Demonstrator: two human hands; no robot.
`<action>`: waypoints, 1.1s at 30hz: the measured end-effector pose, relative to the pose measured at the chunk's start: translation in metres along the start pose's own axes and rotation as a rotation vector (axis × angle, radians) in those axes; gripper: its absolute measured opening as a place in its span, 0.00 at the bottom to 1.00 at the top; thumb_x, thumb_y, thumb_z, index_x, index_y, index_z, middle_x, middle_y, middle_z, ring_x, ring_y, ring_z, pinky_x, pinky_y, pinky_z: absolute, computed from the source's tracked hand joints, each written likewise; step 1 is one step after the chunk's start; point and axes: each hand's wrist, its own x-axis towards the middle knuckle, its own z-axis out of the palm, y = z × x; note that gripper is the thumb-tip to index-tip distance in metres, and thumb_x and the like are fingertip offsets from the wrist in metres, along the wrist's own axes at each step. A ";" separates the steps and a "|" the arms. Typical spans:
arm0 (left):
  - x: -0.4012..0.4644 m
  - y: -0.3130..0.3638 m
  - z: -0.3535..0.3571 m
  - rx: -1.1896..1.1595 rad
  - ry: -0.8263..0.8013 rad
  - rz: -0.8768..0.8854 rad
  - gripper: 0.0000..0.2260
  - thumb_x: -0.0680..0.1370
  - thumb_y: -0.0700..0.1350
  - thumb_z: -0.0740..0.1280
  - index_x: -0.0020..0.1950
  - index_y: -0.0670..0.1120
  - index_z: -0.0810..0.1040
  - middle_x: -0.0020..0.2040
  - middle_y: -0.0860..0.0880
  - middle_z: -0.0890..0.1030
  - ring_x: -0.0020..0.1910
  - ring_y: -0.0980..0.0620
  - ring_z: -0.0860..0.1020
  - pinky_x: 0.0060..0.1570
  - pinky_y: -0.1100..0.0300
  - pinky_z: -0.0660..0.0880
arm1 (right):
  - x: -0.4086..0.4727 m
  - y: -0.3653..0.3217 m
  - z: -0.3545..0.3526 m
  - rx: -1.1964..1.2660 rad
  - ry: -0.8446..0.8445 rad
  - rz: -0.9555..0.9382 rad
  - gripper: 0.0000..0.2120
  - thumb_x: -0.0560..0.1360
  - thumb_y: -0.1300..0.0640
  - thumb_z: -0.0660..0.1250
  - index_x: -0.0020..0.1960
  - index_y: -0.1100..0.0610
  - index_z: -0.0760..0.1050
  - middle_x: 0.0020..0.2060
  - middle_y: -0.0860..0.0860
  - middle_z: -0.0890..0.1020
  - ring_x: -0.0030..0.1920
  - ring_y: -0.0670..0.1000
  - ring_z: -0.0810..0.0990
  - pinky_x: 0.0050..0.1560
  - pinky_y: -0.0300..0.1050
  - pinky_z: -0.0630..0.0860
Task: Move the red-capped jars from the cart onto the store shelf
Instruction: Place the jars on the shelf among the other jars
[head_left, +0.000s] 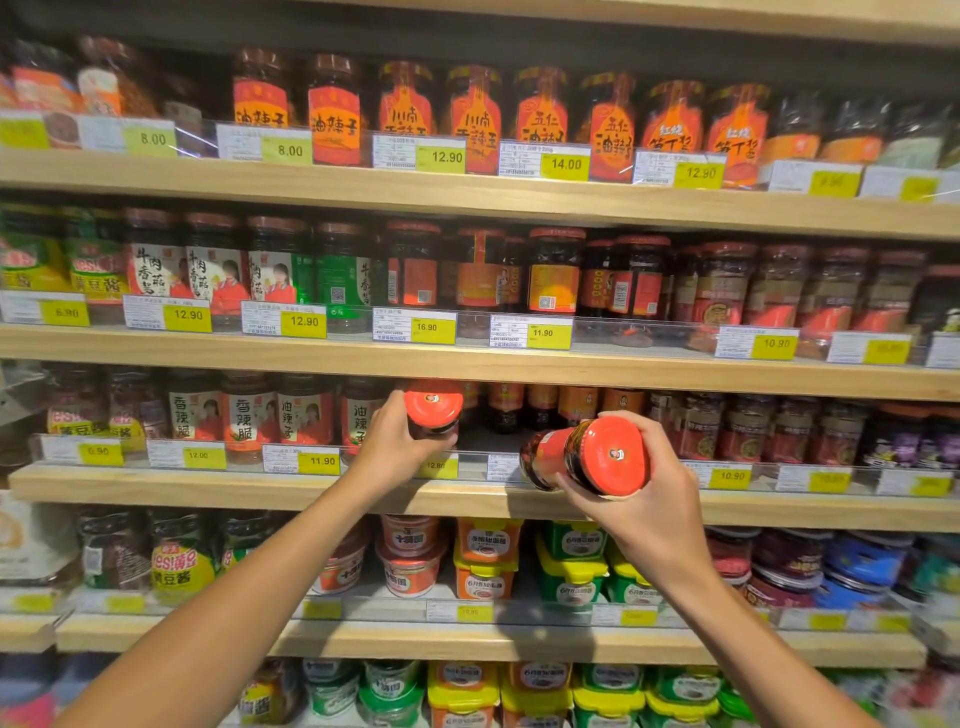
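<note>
My left hand (390, 441) grips a red-capped jar (434, 408) that stands upright at the front of the third shelf (249, 486), in a gap between rows of jars. My right hand (652, 499) holds a second red-capped jar (587, 457) tilted on its side in front of the same shelf's edge, its red cap facing me. Behind the gap stand several similar dark jars (540, 408) deeper on the shelf. The cart is not in view.
Wooden shelves above and below are packed with sauce jars and tubs behind clear rails with yellow price tags (318, 460). Labelled jars (304, 413) stand left of the gap, darker jars (748, 428) to its right. Orange and green tubs (485, 558) fill the shelf below.
</note>
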 end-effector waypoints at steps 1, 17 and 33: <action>0.002 0.001 0.000 0.013 -0.007 -0.030 0.25 0.68 0.48 0.80 0.57 0.41 0.73 0.53 0.47 0.78 0.53 0.50 0.76 0.52 0.57 0.73 | 0.000 0.001 0.000 -0.002 0.003 0.004 0.34 0.60 0.44 0.82 0.62 0.44 0.72 0.53 0.36 0.80 0.53 0.39 0.80 0.50 0.31 0.76; 0.020 0.024 -0.003 0.248 -0.096 -0.158 0.20 0.74 0.62 0.70 0.36 0.47 0.73 0.30 0.50 0.76 0.33 0.49 0.76 0.33 0.57 0.68 | 0.030 0.017 0.011 0.012 0.068 0.119 0.33 0.62 0.48 0.83 0.63 0.48 0.72 0.51 0.37 0.78 0.52 0.33 0.77 0.47 0.27 0.74; -0.030 0.008 -0.020 0.285 -0.102 0.053 0.35 0.78 0.58 0.66 0.79 0.45 0.56 0.77 0.49 0.66 0.74 0.49 0.67 0.69 0.50 0.69 | 0.041 0.026 0.040 0.037 0.128 0.207 0.37 0.61 0.47 0.83 0.63 0.46 0.66 0.55 0.44 0.76 0.55 0.48 0.77 0.54 0.38 0.75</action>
